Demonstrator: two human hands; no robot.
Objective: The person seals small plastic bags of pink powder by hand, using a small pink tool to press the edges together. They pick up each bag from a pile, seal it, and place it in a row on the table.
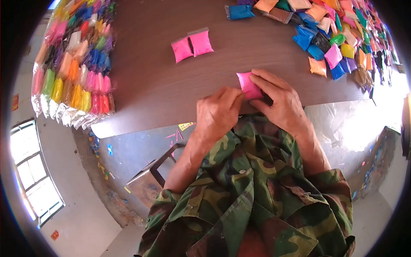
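A small pink packet (250, 87) is held at the table's front edge, between both hands. My right hand (277, 95) is closed on its right side, with the thumb below and the fingers along the top. My left hand (220, 109) pinches at the packet's lower left edge; its fingertips partly cover that corner. Farther away, two more pink packets lie side by side on the table, a left one (182, 49) and a right one (201, 43), their edges touching or nearly so.
Bundles of filled, colourful plastic packets (72, 64) line the table's left end. A loose heap of mixed-colour packets (338, 38) covers the far right. The brown table (145, 85) ends just before my body. A stool (150, 180) stands below on the left.
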